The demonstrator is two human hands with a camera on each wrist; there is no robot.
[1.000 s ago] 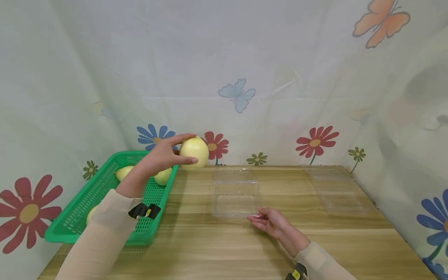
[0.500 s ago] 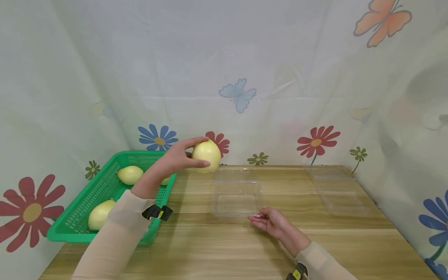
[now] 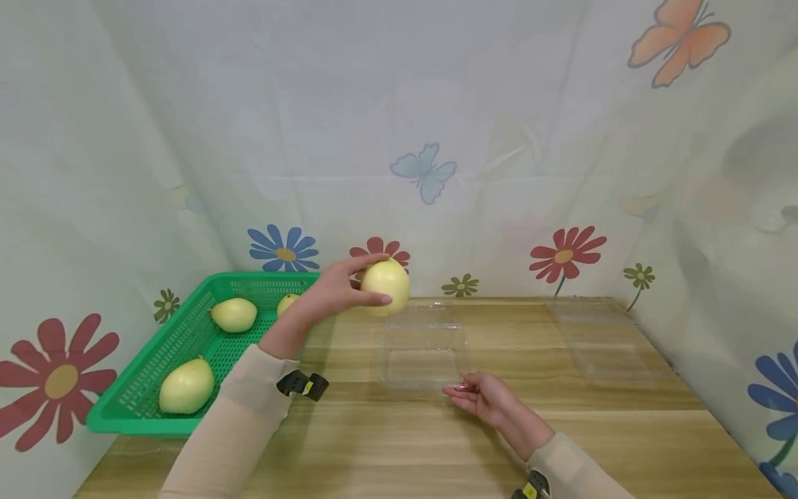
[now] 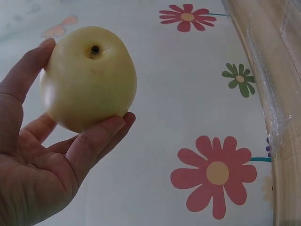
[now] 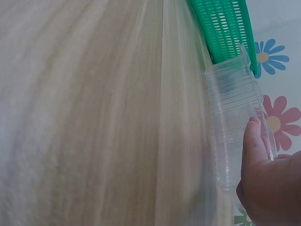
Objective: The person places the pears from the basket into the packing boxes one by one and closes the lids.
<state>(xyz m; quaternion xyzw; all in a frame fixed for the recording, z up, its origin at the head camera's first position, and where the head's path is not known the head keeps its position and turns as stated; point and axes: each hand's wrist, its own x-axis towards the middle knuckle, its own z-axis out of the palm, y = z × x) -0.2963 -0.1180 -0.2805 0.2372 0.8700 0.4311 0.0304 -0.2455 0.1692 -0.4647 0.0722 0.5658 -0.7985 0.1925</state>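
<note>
In the head view my left hand (image 3: 337, 285) holds a round pale-yellow pear (image 3: 388, 285) above the table, near the far end of a clear plastic box (image 3: 420, 360). The left wrist view has the thumb and fingers spread round this pear (image 4: 87, 87), its dark-centred hollow facing the camera. My right hand (image 3: 489, 400) is at the box's near right corner. Seen from the right wrist, its thumb lies on the side of the clear box (image 5: 230, 103) and the fingers are behind the rim, pinching the edge.
On the left stands a green perforated basket (image 3: 140, 424) with one pear (image 3: 187, 387) near the front, another pear (image 3: 234, 315) farther back and a third pear (image 3: 287, 303) partly behind the left arm. A second clear plastic container (image 3: 605, 343) lies on the table's right. Flower-printed cloth borders the table.
My left hand has carried the pear rightward and slightly down, from beside the basket toward the clear box. More of the basket's pears now show. The right hand has stayed at the box's corner.
</note>
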